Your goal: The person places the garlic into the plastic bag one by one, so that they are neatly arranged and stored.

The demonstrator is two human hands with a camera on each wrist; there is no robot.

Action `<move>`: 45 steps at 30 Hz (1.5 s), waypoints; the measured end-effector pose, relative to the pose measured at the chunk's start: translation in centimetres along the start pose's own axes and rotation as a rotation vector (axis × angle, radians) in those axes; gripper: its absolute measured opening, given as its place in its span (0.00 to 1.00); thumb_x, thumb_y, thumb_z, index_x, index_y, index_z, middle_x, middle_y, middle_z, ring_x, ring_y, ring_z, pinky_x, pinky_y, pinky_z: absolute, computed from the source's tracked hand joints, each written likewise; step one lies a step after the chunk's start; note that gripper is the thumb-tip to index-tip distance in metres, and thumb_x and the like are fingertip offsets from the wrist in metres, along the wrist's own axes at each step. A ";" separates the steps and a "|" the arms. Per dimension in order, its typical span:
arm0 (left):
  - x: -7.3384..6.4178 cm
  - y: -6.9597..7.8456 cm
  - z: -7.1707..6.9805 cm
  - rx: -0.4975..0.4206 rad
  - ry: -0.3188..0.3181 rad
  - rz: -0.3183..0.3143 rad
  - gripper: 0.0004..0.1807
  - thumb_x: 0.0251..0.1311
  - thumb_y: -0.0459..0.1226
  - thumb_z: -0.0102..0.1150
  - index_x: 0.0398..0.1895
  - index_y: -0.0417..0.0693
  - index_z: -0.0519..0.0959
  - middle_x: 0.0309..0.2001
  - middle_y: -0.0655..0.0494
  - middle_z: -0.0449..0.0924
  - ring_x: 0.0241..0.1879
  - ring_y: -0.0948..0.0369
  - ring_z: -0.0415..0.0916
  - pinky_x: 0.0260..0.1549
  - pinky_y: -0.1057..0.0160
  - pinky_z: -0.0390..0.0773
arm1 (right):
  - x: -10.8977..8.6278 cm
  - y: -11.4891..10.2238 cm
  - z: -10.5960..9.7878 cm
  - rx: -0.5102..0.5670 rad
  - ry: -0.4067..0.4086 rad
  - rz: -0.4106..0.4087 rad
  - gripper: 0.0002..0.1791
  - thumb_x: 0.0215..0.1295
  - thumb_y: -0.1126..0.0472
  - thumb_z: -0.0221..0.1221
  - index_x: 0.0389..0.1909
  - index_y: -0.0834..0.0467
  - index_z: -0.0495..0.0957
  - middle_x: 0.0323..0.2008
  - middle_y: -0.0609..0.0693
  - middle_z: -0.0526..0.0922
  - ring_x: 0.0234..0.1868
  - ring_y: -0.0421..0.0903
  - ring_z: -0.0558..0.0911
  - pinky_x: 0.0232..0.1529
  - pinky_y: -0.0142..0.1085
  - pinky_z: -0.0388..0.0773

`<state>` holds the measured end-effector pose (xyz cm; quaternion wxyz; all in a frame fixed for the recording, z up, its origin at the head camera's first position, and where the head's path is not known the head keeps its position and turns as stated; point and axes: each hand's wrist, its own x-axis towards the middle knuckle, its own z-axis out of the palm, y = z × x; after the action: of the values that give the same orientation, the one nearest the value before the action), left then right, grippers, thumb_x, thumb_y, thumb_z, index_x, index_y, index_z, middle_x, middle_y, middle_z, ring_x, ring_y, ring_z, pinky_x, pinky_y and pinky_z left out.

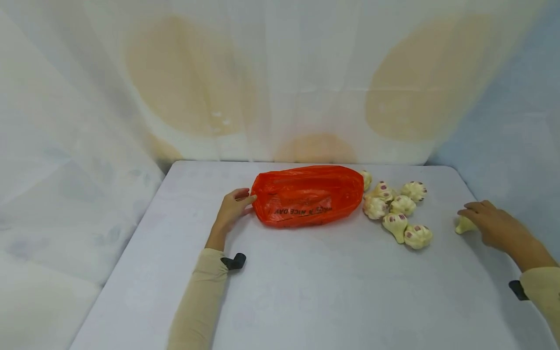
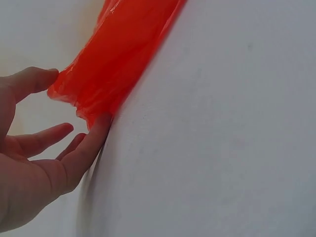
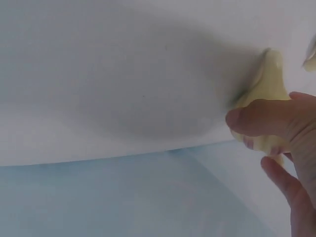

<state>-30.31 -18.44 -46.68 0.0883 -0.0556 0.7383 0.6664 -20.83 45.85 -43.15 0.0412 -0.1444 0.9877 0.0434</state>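
An orange-red plastic bag point(image 1: 306, 194) with dark lettering lies on the white table, its mouth spread wide. At its left end is my left hand point(image 1: 232, 208); in the left wrist view the thumb and one finger touch the bag's edge point(image 2: 123, 54), spread apart from each other. Near the table's right edge my right hand point(image 1: 503, 228) holds a garlic bulb point(image 1: 464, 225). The right wrist view shows the thumb across this bulb point(image 3: 271, 81), with its stem end pointing away; the hand hides part of it.
Several garlic bulbs point(image 1: 395, 224) lie grouped just right of the bag, one partly behind its right end point(image 1: 366, 180). A second bulb point(image 3: 310, 63) shows at the right wrist view's edge. Pale curtains point(image 1: 306, 87) hang behind the white table point(image 1: 328, 291) and at its sides.
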 end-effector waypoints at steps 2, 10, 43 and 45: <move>-0.1 0.0 0.3 0.025 0.004 0.001 0.36 0.58 0.43 0.68 0.68 0.40 0.66 0.61 0.44 0.70 0.57 0.51 0.74 0.49 0.55 0.80 | -0.1 0.2 0.1 0.016 0.002 -0.013 0.30 0.42 0.85 0.63 0.51 0.71 0.73 0.50 0.70 0.72 0.51 0.68 0.70 0.50 0.62 0.72; -0.5 0.1 1.8 0.305 0.036 0.076 0.38 0.54 0.43 0.71 0.67 0.41 0.67 0.61 0.44 0.72 0.61 0.50 0.69 0.58 0.52 0.73 | -0.1 0.3 0.0 0.144 0.043 0.131 0.33 0.45 0.66 0.73 0.50 0.76 0.71 0.46 0.75 0.73 0.45 0.70 0.73 0.45 0.64 0.71; 0.2 -1.4 0.7 0.204 -0.029 0.117 0.35 0.54 0.38 0.70 0.67 0.49 0.70 0.61 0.51 0.74 0.62 0.55 0.70 0.60 0.54 0.71 | -0.5 -1.3 1.9 0.493 0.203 0.368 0.47 0.56 0.42 0.67 0.60 0.77 0.64 0.50 0.78 0.71 0.45 0.72 0.73 0.34 0.59 0.76; 0.1 -1.3 0.8 0.209 -0.025 0.113 0.34 0.53 0.38 0.70 0.66 0.49 0.71 0.61 0.52 0.74 0.61 0.55 0.70 0.60 0.54 0.71 | -0.5 -1.4 2.0 0.488 0.210 0.367 0.46 0.56 0.42 0.67 0.59 0.77 0.64 0.50 0.78 0.71 0.45 0.72 0.73 0.34 0.59 0.76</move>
<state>-30.13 -17.81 -48.06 0.0649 0.0039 0.8045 0.5903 -19.84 44.89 -45.16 -0.0361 0.0468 0.9773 -0.2033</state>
